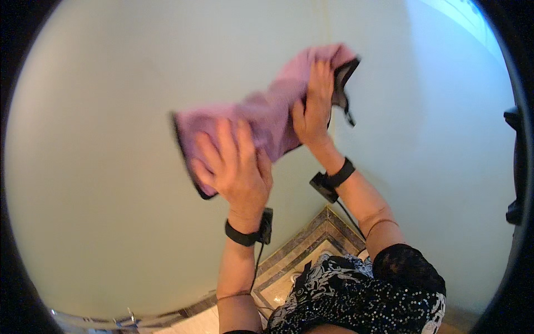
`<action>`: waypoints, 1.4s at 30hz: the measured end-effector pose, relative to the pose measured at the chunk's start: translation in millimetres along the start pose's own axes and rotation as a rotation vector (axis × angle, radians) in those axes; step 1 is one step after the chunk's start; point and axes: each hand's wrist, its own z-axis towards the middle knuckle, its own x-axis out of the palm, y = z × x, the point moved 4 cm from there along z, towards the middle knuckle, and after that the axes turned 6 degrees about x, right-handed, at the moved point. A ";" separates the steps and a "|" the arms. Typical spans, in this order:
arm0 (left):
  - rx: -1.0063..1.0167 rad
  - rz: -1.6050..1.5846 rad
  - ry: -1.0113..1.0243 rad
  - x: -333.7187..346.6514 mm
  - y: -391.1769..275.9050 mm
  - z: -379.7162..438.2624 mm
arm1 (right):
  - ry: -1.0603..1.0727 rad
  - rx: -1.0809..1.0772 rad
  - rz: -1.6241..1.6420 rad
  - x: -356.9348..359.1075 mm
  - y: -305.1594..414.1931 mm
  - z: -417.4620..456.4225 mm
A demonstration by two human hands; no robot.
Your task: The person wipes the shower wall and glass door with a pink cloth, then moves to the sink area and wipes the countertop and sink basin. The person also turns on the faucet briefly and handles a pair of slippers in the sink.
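Note:
A pink-purple cloth (267, 110) with black edging is stretched out in front of a pale wall, blurred by motion. My left hand (233, 163) lies over its lower left part, fingers spread and palm towards the wall. Near the opposite end, my right hand (318, 100) presses on the cloth with its fingers close together and the thumb apart. Beyond the right fingers the cloth folds over, showing a grey underside and a black hanging loop (349, 116). Whether the cloth touches the wall everywhere cannot be made out.
Two pale walls (125, 167) meet at a corner in front of me. Below is a tiled floor with a dark marble border (292, 238). Black straps (244, 234) with small boxes and cables sit on both wrists. Dark objects (515, 167) stand at the right rim.

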 end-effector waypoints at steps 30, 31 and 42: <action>-0.234 0.306 -0.335 -85.9 154.4 -111.8 | 0.328 -0.415 0.477 41.4 159.0 -109.3; -0.212 0.340 -0.352 -86.7 157.3 -105.8 | 0.303 -0.409 0.444 44.2 161.3 -109.5; -0.966 -0.079 0.009 -50.5 148.1 -364.1 | 0.841 -0.584 0.564 54.1 174.9 -256.7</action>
